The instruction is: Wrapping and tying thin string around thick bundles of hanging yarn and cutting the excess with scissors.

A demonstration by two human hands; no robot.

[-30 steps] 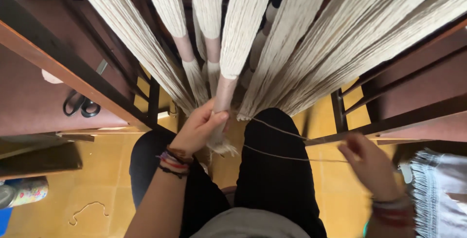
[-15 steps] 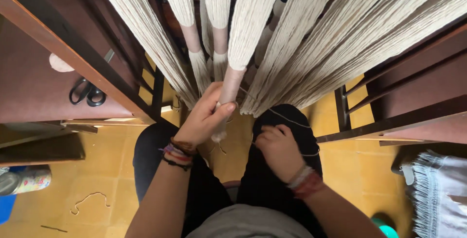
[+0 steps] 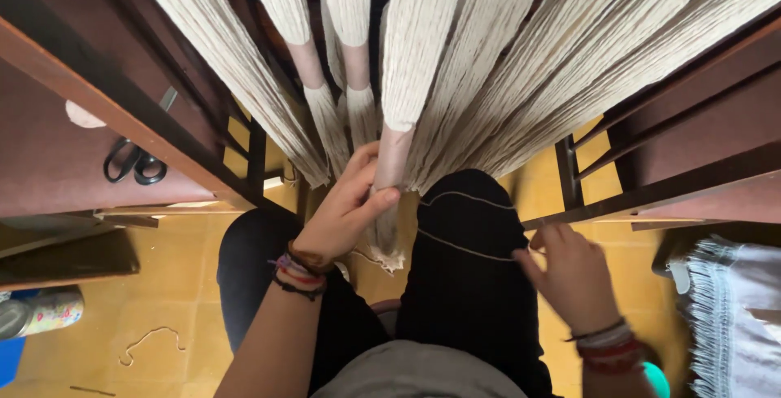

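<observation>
My left hand (image 3: pixel 346 209) grips a cream yarn bundle (image 3: pixel 411 64) at its pink-wrapped section, just above the frayed end. My right hand (image 3: pixel 573 276) is out to the right, pinching a thin cream thread (image 3: pixel 468 245) that runs taut across my black-clad right thigh to the bundle. A second strand lies above it across the thigh. Several more cream yarn bundles (image 3: pixel 569 64) hang down from the loom around the held one. Both wrists carry bracelets.
A dark wooden loom frame (image 3: pixel 106 97) stands at left and right. Black scissors (image 3: pixel 130 162) lie on the left beam. A fringed white cloth (image 3: pixel 724 308) is at the right edge, a patterned can (image 3: pixel 41 312) and a thread scrap on the yellow floor at left.
My right hand moved from the middle of my lap out to the right, drawing the thread taut across my thigh. My left hand stayed on the bundle.
</observation>
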